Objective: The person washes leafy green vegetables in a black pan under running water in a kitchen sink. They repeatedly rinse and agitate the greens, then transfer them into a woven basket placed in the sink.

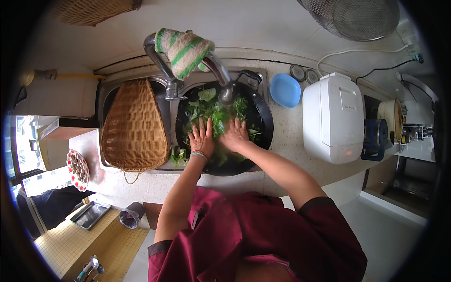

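A dark wok [265, 141] with a black side handle stands over the right sink basin and holds leafy greens [218, 116] in water. My left hand [201, 142] lies palm down on the greens, fingers spread. Close on its right, my right hand [236, 135] also presses among the leaves, fingers apart and slightly blurred. Above the wok is the faucet spout [220, 72], with a green and white striped cloth [186, 51] draped over it. Some leaves [179, 156] hang over the wok's left rim.
A woven wicker basket [135, 130] covers much of the left basin. To the right are a blue plastic dish [285, 90] and a white rice cooker [333, 120]. A patterned plate [78, 171] of small round items stands far left. A metal mesh strainer [359, 17] hangs above right.
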The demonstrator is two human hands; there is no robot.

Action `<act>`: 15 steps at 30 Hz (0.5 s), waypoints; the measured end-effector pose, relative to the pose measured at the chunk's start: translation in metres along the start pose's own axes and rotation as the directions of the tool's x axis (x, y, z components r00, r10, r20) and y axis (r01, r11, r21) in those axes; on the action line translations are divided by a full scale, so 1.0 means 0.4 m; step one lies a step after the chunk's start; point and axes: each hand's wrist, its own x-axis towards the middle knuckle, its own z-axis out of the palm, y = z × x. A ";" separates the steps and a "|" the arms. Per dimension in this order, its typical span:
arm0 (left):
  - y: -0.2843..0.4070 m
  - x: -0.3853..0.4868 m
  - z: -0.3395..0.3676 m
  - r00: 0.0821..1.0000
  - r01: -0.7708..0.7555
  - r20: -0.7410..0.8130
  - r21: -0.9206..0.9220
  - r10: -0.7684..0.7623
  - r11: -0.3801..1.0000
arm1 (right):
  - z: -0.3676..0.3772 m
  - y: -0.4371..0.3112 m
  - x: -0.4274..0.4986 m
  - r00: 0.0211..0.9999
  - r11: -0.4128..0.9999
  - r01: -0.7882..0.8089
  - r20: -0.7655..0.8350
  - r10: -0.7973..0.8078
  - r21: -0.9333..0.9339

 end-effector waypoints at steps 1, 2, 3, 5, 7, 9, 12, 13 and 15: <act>0.008 0.007 0.014 1.000 0.004 -0.014 0.025 -0.004 1.000 | 0.015 0.001 0.009 1.000 1.000 -0.005 -0.016 0.005 0.019; 0.016 0.014 0.025 1.000 0.017 -0.010 0.064 -0.016 0.998 | 0.031 -0.002 0.016 0.999 1.000 0.006 -0.034 -0.006 -0.017; 0.022 0.020 0.031 0.999 0.032 0.005 0.111 -0.032 0.993 | 0.042 0.000 0.026 0.998 1.000 0.002 -0.056 -0.004 -0.024; 0.030 0.021 0.033 0.996 0.045 -0.076 0.129 -0.036 0.991 | 0.060 0.003 0.034 0.996 0.999 0.002 -0.087 -0.007 -0.054; 0.025 0.017 0.013 0.995 0.042 -0.097 0.079 -0.035 0.996 | 0.065 0.011 0.030 0.967 0.998 0.012 -0.256 0.006 0.066; 0.011 0.008 -0.020 0.954 -0.006 -0.299 -0.093 -0.022 0.996 | 0.054 0.021 0.024 0.939 0.970 0.050 -0.342 0.035 0.236; -0.009 -0.020 -0.077 0.933 -0.076 -0.356 -0.342 -0.054 0.937 | 0.021 0.028 -0.005 0.748 0.913 0.276 -0.663 -0.007 0.301; -0.008 -0.037 -0.092 0.920 -0.088 -0.385 -0.392 -0.076 0.916 | 0.008 0.027 -0.021 0.758 0.886 0.310 -0.652 -0.012 0.344; -0.004 -0.062 -0.116 0.860 -0.160 -0.499 -0.460 -0.106 0.873 | -0.016 0.014 -0.067 0.702 0.874 0.383 -0.709 -0.065 0.298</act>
